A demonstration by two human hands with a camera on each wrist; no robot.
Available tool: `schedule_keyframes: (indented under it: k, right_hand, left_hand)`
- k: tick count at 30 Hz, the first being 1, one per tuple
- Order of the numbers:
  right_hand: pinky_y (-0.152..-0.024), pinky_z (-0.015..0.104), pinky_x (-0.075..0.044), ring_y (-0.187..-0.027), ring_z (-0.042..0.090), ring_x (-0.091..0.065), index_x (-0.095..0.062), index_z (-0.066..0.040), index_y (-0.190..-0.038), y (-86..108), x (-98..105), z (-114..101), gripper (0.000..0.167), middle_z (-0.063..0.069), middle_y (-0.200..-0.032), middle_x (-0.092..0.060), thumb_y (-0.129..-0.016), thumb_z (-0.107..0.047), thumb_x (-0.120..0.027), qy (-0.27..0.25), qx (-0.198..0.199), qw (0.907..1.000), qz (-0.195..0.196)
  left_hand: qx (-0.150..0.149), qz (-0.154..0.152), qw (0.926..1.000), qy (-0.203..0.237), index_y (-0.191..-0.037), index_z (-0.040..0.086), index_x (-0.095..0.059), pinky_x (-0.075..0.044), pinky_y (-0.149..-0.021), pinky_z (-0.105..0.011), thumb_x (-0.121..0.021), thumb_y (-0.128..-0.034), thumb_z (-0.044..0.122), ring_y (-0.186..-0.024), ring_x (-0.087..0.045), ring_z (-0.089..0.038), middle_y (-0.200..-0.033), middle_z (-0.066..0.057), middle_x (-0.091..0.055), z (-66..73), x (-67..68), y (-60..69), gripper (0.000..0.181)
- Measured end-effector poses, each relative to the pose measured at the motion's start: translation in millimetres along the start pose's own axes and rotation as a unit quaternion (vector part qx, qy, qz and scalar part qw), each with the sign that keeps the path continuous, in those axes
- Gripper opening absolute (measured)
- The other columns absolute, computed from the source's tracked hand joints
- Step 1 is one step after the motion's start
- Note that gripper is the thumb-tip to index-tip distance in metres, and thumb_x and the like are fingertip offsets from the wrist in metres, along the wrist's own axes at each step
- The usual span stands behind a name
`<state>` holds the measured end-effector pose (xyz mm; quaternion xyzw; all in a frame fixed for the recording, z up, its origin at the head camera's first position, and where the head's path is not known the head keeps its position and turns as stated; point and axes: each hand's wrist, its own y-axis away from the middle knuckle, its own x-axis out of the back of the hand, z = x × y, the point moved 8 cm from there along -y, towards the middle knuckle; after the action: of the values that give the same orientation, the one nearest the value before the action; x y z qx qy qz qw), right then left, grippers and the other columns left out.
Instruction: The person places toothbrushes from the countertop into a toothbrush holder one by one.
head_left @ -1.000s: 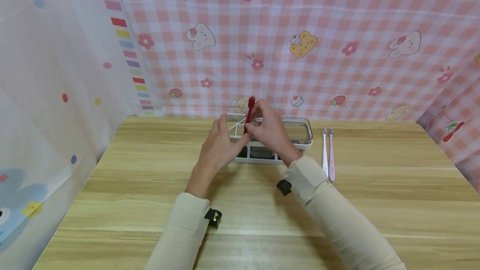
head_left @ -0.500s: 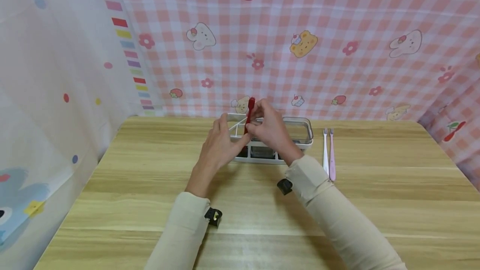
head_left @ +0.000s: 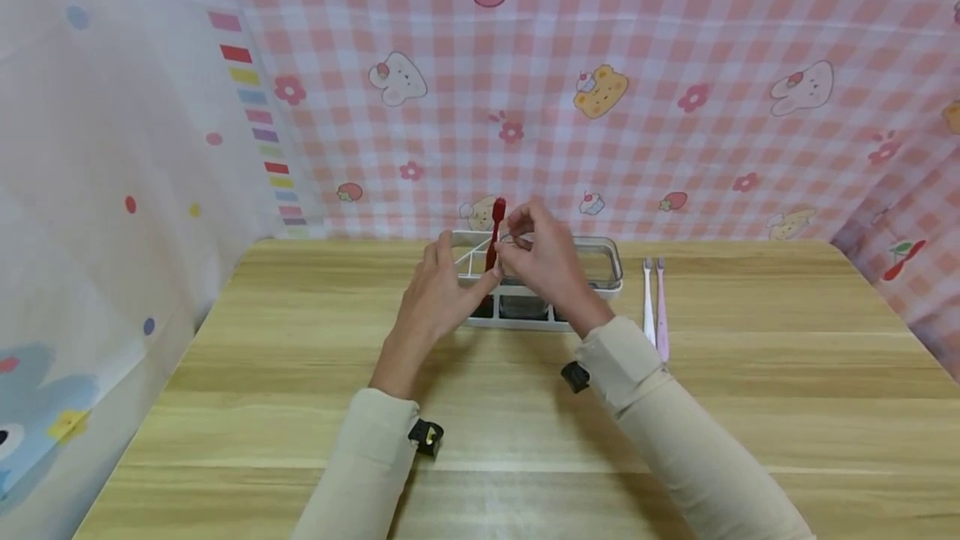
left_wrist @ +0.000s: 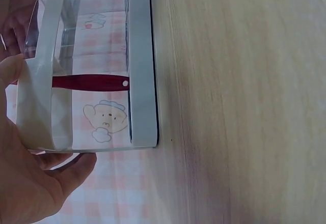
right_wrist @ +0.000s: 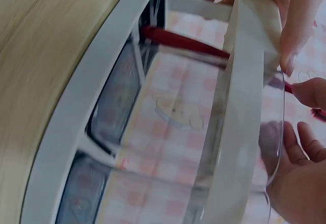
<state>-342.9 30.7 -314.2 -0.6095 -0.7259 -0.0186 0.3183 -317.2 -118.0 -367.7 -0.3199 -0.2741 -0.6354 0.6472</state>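
A red toothbrush (head_left: 492,252) stands upright, head up, in the left part of a white and clear holder (head_left: 480,322); its handle (left_wrist: 91,82) reaches down to the base in the left wrist view. My left hand (head_left: 433,297) grips the holder's left end, thumb at the upper rim and fingers behind. Just right of the brush is my right hand (head_left: 551,261), its fingers bent and parted, with a small gap to the brush. In the right wrist view the right thumb (right_wrist: 309,91) lies close to the brush's upper part.
A white toothbrush (head_left: 648,298) and a pink toothbrush (head_left: 662,323) lie side by side on the wooden table (head_left: 750,407), right of the holder. Clear compartments fill the holder's middle and right. Behind the table hangs a pink checked cloth (head_left: 450,132).
My right hand has let go of the red toothbrush and moved slightly right. The left hand keeps its grip on the holder. The head view has tilted up a little.
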Motion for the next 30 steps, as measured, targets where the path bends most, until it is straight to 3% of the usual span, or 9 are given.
schedule_keyframes:
  k: [7,13,19,30]
  right_hand:
    - [-0.106,0.052,-0.043,-0.129,0.035,-0.049,-0.05,0.0,-0.142,5.7,14.8,2.3,0.063,0.017,-0.143,-0.05,-0.092,-0.03,-0.076,0.128,-0.008,0.9915,0.023]
    - [-0.113,0.057,-0.032,-0.143,0.039,-0.036,-0.04,-0.003,-0.153,10.6,17.4,4.1,0.086,0.02,-0.157,-0.037,-0.09,-0.049,-0.075,0.248,0.027,0.9684,0.01]
    - [-0.116,0.064,-0.019,-0.144,0.044,-0.033,-0.042,-0.003,-0.153,15.8,26.8,6.8,0.085,0.025,-0.157,-0.036,-0.092,-0.056,-0.069,0.327,0.034,0.9444,0.016]
    - [-0.115,0.068,-0.014,-0.145,0.044,-0.03,-0.045,-0.001,-0.15,21.7,56.1,26.8,0.079,0.024,-0.158,-0.035,-0.098,-0.058,-0.057,0.354,-0.016,0.9347,0.032]
  left_hand:
    - [0.004,0.0,1.0,0.006,-0.162,0.009,-0.012,-0.042,-0.101,-0.065,-0.056,-0.0908,0.07,-0.137,-0.041,-0.042,-0.158,-0.022,-0.029,-2.2,-0.8,0.3,0.103]
    - [0.0,0.002,1.0,0.004,-0.162,0.009,-0.012,-0.04,-0.103,-0.065,-0.054,-0.09,0.072,-0.14,-0.038,-0.041,-0.159,-0.021,-0.028,-1.4,-0.1,-0.3,0.104]
    - [-0.001,0.003,1.0,0.008,-0.162,0.008,-0.013,-0.039,-0.103,-0.066,-0.055,-0.0902,0.071,-0.14,-0.038,-0.043,-0.159,-0.023,-0.028,-0.7,-0.3,-0.7,0.105]
    - [0.004,0.0,1.0,0.008,-0.162,0.009,-0.011,-0.038,-0.103,-0.067,-0.056,-0.0903,0.071,-0.14,-0.037,-0.043,-0.161,-0.022,-0.026,-1.0,-1.8,-0.9,0.105]
